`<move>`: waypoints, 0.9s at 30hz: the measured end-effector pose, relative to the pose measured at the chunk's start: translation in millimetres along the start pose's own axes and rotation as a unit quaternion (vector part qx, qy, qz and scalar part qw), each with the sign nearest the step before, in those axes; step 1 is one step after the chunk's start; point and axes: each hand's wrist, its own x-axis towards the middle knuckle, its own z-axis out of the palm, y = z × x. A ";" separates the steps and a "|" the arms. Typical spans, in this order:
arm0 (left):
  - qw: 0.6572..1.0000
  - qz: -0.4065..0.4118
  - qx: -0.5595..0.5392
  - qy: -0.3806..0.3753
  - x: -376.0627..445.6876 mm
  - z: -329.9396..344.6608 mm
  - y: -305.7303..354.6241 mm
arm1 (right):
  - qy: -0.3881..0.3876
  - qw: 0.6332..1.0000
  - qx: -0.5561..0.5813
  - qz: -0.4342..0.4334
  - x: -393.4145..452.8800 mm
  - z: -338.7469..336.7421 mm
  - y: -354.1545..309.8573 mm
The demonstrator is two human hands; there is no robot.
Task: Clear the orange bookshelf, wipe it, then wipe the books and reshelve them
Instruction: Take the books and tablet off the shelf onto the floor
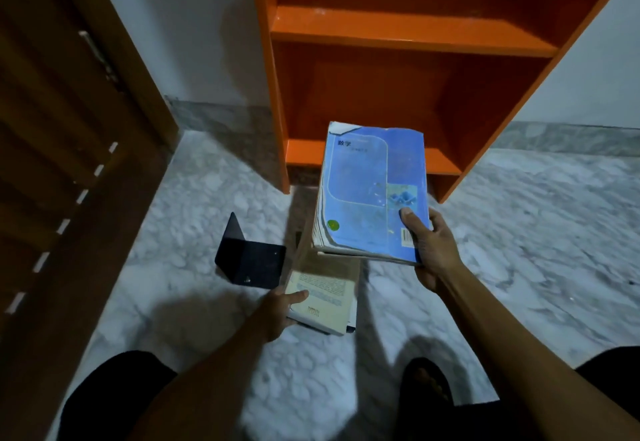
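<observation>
Head view, looking down past both forearms to a marble floor (207,198): the right hand (427,246) grips a worn blue book (370,194) at its near right corner, thumb pressed on the cover and fingers curled underneath. That book is held face up above the floor, in front of the orange bookshelf (408,30), its long axis running away from the person toward the shelf, the title end farthest off and the ragged page edges facing left. More books seem to lie beneath it in the same grip, though their number is unclear. Lower down, the left hand (282,309) holds a cream-covered book (323,297) at its near left corner, thumb on top; this one is blurred, its length also pointing roughly toward the shelf. Just left of it a black bookend (247,260) stands on the floor, one plate flat, the other upright. The shelves in view carry nothing. A brown door (62,129) fills the left side.
</observation>
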 end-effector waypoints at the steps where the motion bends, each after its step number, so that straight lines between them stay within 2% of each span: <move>1: 1.000 0.002 0.002 0.012 2.8 -0.5 -0.7 | 0.007 1.000 -0.004 0.011 1.4 -0.7 9.7; 4: 0.997 0.016 0.036 0.061 17.2 -12.3 -9.5 | 0.022 0.999 -0.026 0.041 6.5 -1.9 39.1; 9: 0.970 0.043 0.185 0.150 7.7 -25.6 6.3 | 0.026 0.994 -0.057 0.094 11.1 0.9 85.6; 14: 0.963 0.119 0.122 0.211 5.8 -43.2 16.3 | 0.028 0.988 -0.080 0.130 6.5 13.7 131.6; 19: 0.950 0.186 0.148 0.204 -5.5 -45.7 37.8 | 0.040 0.983 -0.103 0.144 -2.3 24.4 164.8; 23: 0.938 0.206 0.204 0.188 -29.4 -18.7 66.6 | 0.065 0.960 -0.215 0.168 10.8 23.0 187.5; 27: 0.932 0.222 0.227 0.174 -28.1 0.0 77.8 | 0.024 0.929 -0.313 0.199 36.5 15.0 181.6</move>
